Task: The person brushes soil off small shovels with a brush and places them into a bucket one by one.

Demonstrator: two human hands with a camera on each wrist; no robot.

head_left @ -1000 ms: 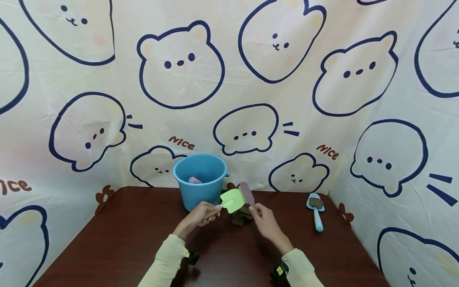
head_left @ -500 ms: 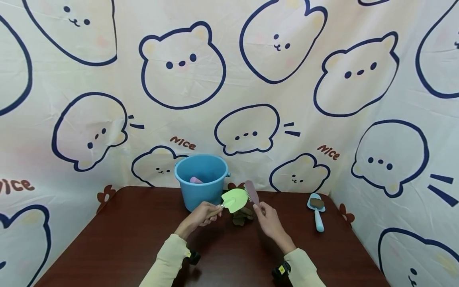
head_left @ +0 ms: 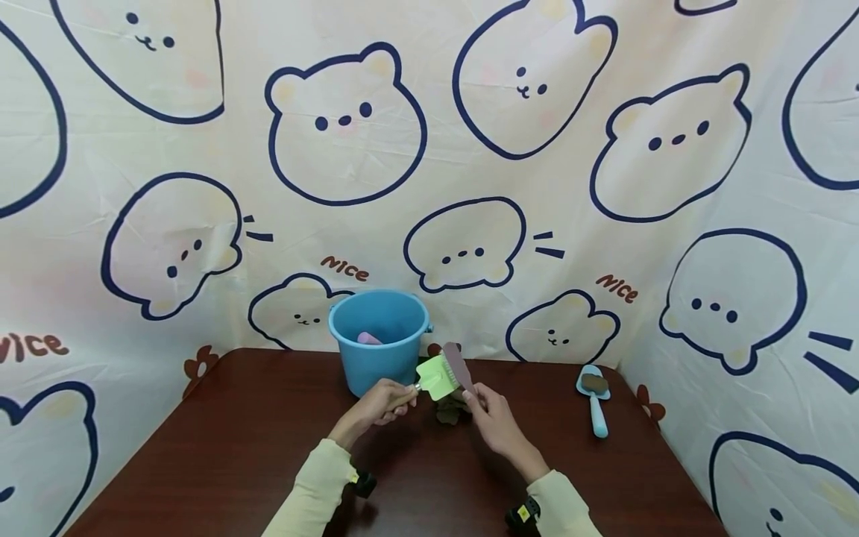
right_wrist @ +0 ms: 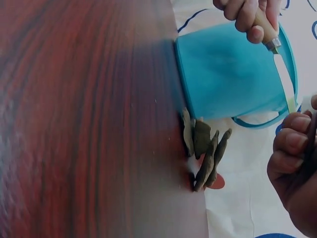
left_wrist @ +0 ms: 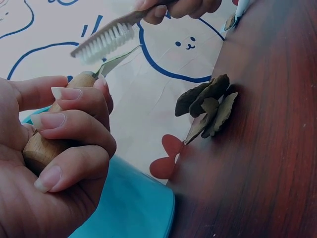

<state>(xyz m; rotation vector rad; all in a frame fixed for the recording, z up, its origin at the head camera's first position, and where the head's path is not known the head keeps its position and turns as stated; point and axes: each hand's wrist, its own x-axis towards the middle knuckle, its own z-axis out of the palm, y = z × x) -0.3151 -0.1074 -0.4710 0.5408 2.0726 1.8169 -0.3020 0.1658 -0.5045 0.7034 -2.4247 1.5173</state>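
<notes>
My left hand (head_left: 381, 405) grips the wooden handle (left_wrist: 49, 141) of a small hand trowel. Its light green blade (head_left: 435, 377) points to the right, above the table. In my right hand (head_left: 495, 418) is a mauve-backed brush (head_left: 458, 367), and its white bristles (left_wrist: 106, 42) lie over the trowel's blade. Below the two tools, a small pile of flat, brownish-grey, clay-like pieces (left_wrist: 210, 106) sits on the table. The right wrist view shows the trowel's blade edge-on, while my right fingers (right_wrist: 297, 130) curl round the brush at the frame's edge.
A blue bucket (head_left: 379, 365) stands at the back, left of the pile, with a pink object (head_left: 368, 338) inside. On the right of the dark wooden table (head_left: 255, 462) lies a light blue shovel (head_left: 599, 418) bearing a brown lump (head_left: 594, 383). Patterned cloth (head_left: 349, 246) hangs behind.
The brush moved right to the blade's far edge half a second ago, and is now back left over the blade. My left hand and the trowel stay nearly in place.
</notes>
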